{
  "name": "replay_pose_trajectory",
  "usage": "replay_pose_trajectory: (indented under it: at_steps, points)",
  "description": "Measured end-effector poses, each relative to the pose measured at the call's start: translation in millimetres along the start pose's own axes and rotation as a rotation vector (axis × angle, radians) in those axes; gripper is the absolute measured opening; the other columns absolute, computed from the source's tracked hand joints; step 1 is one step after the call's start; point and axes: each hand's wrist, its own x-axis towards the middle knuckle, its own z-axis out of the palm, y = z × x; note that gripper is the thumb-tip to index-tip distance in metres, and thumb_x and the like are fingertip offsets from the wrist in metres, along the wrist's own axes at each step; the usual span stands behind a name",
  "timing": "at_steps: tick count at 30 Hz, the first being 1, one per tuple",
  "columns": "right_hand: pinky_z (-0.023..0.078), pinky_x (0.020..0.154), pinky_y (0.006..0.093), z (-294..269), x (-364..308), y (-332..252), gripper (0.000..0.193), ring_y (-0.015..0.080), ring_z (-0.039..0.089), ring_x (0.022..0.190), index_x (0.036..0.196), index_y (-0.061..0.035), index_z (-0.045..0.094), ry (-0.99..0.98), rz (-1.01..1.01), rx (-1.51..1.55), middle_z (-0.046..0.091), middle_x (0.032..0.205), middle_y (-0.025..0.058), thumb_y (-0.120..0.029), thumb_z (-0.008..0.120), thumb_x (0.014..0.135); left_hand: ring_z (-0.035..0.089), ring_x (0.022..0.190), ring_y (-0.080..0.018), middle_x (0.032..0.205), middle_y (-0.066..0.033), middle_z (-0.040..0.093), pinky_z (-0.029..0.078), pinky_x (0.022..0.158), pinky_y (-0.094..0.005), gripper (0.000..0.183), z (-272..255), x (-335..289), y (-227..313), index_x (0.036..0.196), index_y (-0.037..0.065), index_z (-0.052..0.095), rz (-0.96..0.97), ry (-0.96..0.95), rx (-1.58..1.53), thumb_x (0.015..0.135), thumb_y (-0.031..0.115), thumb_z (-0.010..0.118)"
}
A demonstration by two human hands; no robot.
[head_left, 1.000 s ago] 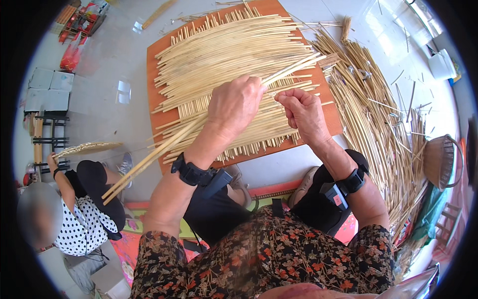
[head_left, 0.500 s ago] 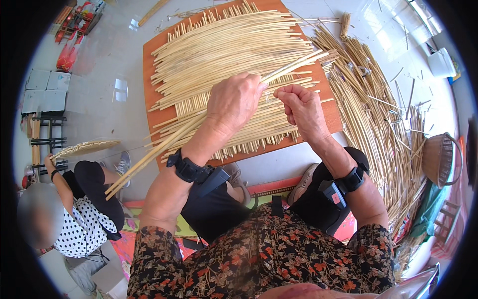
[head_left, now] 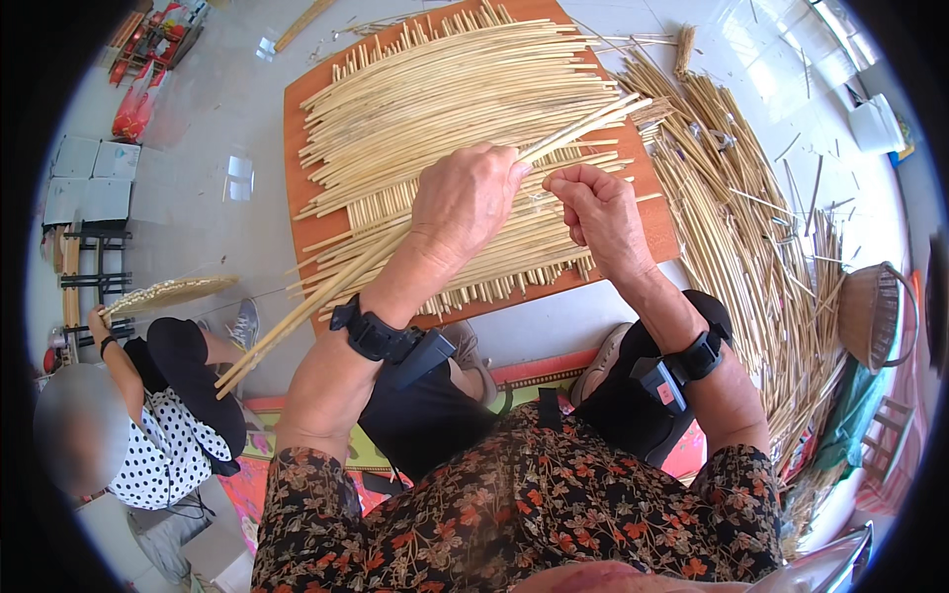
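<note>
My left hand [head_left: 463,198] is closed round a few long pale stalks [head_left: 287,331], which slant from the lower left up to the right. Thumb and forefinger of my right hand [head_left: 601,212] are pinched together just right of the left fist. Whatever the pinch holds is too small to make out. Below both hands lies a mat-like layer of straight stalks [head_left: 455,94], set over others that run crosswise, on an orange-brown board [head_left: 660,237]. Between the rows, shorter crosswise stalks show in a gap left of my left wrist.
A big heap of loose stalks [head_left: 736,237] covers the floor on the right, beside a wicker basket [head_left: 870,316] and a white bucket [head_left: 876,125]. At the left, a seated person [head_left: 158,445] holds a round woven disc [head_left: 178,294]. Boxes [head_left: 91,180] stand behind.
The stalks in my left hand have shifted slightly, their lower ends moving a little up and right. My right hand has barely moved and stays pinched.
</note>
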Motion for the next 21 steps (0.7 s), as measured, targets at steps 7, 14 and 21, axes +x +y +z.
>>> replay_pose_trajectory:
  at_steps: [7,14,21]
  points:
    - [0.035,0.046,0.0190,-2,1,2,0.016,0.0023,0.043,0.052,0.101,-0.0027,0.073,-0.008,-0.014,-0.030,0.051,0.066,-0.0057,-0.016,0.065,0.102,0.069,0.075,-0.0358,0.082,-0.0133,0.070,0.057,0.065,-0.0450,0.024,7,-2,2,0.089,0.005,0.068,0.051,0.012,0.002,0.100,0.026,0.065]
    - [0.041,0.049,0.0216,-6,10,3,0.018,0.0056,0.050,0.056,0.100,-0.0020,0.069,-0.044,-0.033,0.102,0.056,0.069,-0.0022,-0.020,0.067,0.101,0.070,0.072,-0.0330,0.085,-0.0097,0.069,0.057,0.060,-0.0429,0.019,10,-3,11,0.100,0.006,0.068,0.086,0.108,0.053,0.098,0.024,0.068]
    - [0.030,0.049,0.0214,5,14,-10,0.036,0.0044,0.038,0.054,0.091,-0.0126,0.062,0.049,0.228,0.387,0.045,0.064,-0.0070,-0.047,0.066,0.102,0.070,0.062,-0.0266,0.090,-0.0056,0.068,0.056,0.051,-0.0375,0.027,6,-5,20,0.117,0.007,0.069,0.179,0.206,0.218,0.096,0.025,0.071]
